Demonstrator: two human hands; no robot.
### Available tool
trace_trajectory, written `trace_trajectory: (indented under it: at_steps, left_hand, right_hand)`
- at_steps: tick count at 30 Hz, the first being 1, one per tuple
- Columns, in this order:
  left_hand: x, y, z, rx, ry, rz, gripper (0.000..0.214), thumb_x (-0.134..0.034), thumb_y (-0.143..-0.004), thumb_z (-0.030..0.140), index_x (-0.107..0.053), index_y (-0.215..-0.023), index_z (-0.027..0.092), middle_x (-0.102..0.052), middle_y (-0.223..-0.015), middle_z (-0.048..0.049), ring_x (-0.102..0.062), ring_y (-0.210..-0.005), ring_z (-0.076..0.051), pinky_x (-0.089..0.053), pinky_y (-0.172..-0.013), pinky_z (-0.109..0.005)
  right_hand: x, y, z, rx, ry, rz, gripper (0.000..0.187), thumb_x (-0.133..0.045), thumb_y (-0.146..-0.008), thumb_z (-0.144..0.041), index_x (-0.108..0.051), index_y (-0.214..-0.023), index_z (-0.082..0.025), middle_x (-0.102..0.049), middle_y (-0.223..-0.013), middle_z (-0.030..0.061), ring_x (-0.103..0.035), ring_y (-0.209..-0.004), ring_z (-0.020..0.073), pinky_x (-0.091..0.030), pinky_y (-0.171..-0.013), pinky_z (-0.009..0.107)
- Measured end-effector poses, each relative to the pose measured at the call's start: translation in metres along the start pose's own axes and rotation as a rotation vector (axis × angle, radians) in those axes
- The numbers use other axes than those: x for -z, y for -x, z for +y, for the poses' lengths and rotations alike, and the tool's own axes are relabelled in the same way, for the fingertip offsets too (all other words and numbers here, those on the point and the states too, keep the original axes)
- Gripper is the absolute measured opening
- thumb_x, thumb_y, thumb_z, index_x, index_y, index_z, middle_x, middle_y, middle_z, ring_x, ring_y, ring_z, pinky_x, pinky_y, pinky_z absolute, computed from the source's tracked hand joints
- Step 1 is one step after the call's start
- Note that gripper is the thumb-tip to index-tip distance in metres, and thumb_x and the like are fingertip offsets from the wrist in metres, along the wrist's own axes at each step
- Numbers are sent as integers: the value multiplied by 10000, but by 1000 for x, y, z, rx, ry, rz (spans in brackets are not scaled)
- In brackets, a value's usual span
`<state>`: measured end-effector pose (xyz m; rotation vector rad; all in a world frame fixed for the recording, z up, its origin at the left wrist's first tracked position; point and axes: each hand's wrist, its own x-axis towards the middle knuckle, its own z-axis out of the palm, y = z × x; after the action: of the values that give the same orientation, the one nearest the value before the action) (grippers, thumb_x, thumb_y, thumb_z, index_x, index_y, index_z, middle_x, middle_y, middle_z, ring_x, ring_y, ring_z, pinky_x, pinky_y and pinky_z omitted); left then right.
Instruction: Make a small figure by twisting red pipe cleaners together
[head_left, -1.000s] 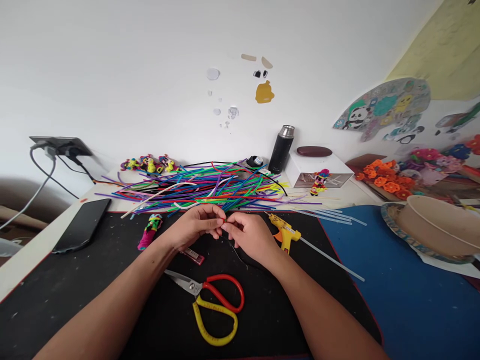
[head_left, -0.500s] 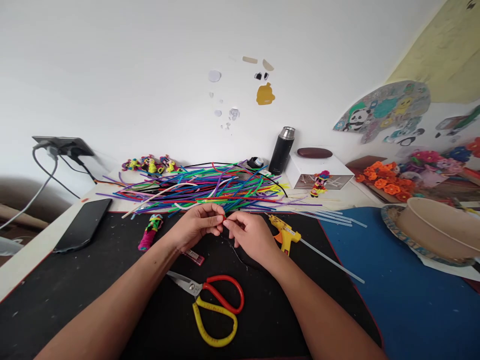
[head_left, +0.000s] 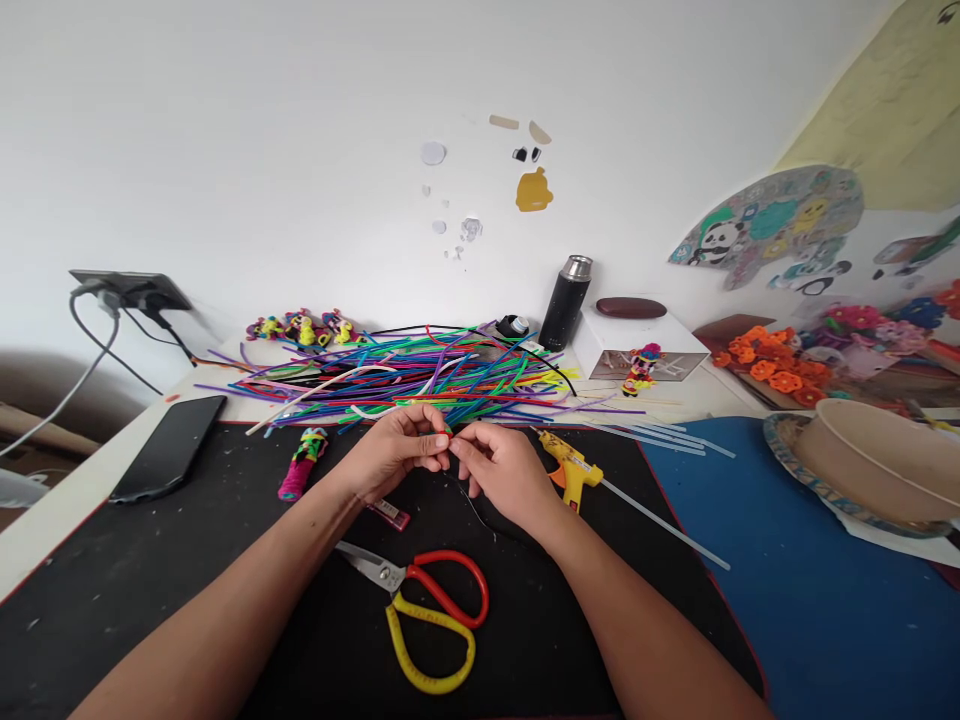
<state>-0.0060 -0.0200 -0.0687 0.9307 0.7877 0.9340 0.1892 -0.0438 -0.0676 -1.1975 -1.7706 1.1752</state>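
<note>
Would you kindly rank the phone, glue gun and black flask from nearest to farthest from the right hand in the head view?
1. Glue gun, just right of the right hand.
2. Black flask, farther back, near the wall.
3. Phone, at far left.

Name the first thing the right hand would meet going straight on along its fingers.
Probably the small red piece pinched in the left hand, then that hand itself; the right hand looks close to or touching the piece, though depth is unclear.

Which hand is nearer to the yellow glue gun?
Right. The right hand is just to the left of the glue gun; the left hand is farther left, beyond the right hand.
</note>
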Motion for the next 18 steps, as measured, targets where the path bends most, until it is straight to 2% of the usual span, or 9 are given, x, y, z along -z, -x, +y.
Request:
trace_trajectory:
  at_steps: [9, 18]
  left_hand:
    - [-1, 0, -3, -11, 81, 29, 332, -996, -644, 262, -728, -792, 133, -697, -660, -2, -697, -572, -104, -561, -513, -127]
    - [-3, -2, -7, 19, 214, 63, 340, -1014, -600, 197, -750, -793, 104, -699, -663, -10, -695, -567, -96, -555, -518, -111]
  right_hand:
    - [1, 0, -1, 6, -28, -2, 276, -561, -1027, -360, -652, -817, -204, -651, -645, -41, -608, -475, 93, -441, -522, 202]
    - [4, -1, 1, -20, -49, 9, 263, -559, -1027, -360, -689, -860, -204, -628, -598, -49, -604, -454, 94, -434, -508, 193]
